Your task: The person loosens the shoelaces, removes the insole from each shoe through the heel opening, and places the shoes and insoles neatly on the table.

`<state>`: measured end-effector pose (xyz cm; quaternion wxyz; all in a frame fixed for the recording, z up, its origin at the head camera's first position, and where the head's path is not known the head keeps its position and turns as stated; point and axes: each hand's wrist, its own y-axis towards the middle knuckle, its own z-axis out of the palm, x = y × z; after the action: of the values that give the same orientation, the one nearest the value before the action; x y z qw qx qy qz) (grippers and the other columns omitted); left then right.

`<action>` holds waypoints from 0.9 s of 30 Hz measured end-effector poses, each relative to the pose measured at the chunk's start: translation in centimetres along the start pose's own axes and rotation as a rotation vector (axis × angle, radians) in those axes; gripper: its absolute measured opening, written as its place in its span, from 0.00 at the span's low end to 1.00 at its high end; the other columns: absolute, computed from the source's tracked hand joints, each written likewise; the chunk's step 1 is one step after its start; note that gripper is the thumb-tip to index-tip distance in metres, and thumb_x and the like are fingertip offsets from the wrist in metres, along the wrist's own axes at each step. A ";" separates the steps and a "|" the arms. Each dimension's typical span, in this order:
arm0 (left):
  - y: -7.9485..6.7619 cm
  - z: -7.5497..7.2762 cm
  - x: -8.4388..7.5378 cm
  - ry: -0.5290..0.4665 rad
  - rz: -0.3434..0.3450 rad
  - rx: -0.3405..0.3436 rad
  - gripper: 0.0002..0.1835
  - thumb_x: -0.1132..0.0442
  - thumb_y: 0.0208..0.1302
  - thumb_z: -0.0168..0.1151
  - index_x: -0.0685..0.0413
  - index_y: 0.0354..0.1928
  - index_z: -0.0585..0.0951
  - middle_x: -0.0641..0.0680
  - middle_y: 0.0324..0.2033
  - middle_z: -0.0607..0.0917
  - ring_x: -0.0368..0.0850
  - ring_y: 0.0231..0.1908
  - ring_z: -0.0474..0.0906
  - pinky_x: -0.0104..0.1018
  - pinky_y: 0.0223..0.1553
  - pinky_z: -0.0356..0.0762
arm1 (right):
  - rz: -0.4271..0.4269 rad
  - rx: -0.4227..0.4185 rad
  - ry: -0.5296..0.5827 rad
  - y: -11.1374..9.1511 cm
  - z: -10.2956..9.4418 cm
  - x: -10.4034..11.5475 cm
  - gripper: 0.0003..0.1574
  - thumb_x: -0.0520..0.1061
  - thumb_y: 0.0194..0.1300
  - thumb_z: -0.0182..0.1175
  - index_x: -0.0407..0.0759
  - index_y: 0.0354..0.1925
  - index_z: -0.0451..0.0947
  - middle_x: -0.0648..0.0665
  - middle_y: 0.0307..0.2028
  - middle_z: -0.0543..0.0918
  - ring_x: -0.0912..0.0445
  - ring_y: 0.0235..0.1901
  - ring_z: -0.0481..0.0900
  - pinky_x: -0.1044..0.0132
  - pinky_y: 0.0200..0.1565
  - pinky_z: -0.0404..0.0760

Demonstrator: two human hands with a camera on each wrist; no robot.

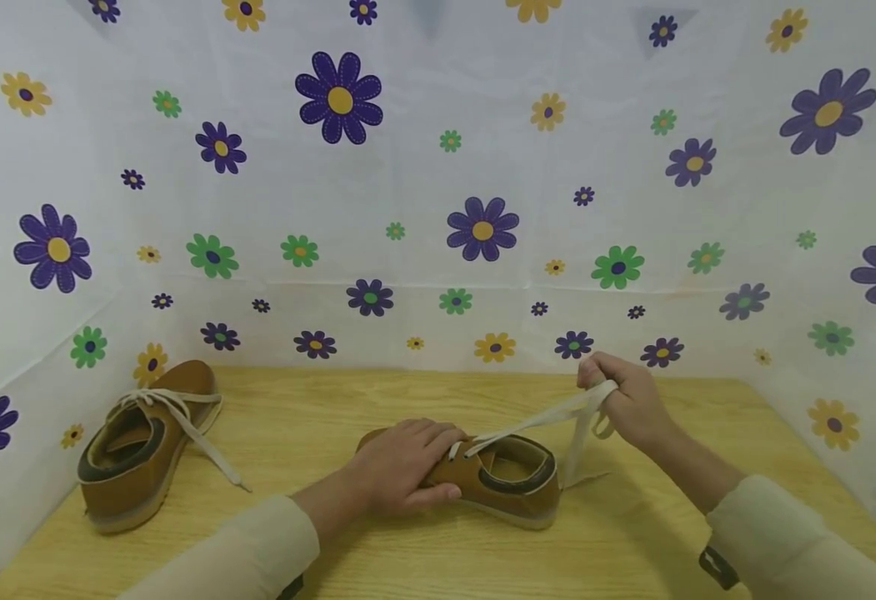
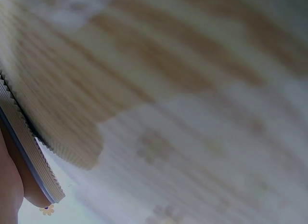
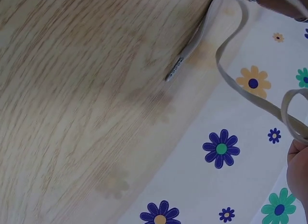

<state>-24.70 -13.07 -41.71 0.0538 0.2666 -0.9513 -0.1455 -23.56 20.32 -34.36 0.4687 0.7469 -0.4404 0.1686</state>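
Observation:
A brown shoe (image 1: pixel 475 487) lies on the wooden table in the middle of the head view, its toe to the left and its dark-lined opening to the right. Over its front part, my left hand (image 1: pixel 407 468) grips it, with the thumb along the near side. Right of the shoe and above the table, my right hand (image 1: pixel 625 402) holds the pale shoelace (image 1: pixel 538 415), which stretches from the eyelets. A loop hangs below that fist. The lace's tip (image 3: pixel 174 69) lies on the table in the right wrist view. The ridged sole (image 2: pixel 33 147) shows in the left wrist view.
A matching brown shoe (image 1: pixel 130 492) stands at the left of the table (image 1: pixel 295 408), its lace tied over the top and one end trailing on the wood. A white sheet (image 1: pixel 407 175) with printed flowers rises behind the table and along both sides.

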 end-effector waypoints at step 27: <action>0.0 0.1 0.1 0.002 -0.003 -0.009 0.36 0.31 0.72 0.42 0.47 0.71 0.66 0.49 0.63 0.77 0.46 0.63 0.74 0.46 0.67 0.70 | 0.170 0.028 -0.221 -1.1 -3.6 -3.7 0.25 0.52 0.80 0.46 0.40 0.29 0.77 0.45 0.21 0.74 0.58 0.22 0.69 0.66 0.26 0.71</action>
<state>-24.81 -13.10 -41.85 0.0559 0.2678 -0.9501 -0.1495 -24.09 25.43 -35.61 0.3911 0.7275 -0.5485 0.1305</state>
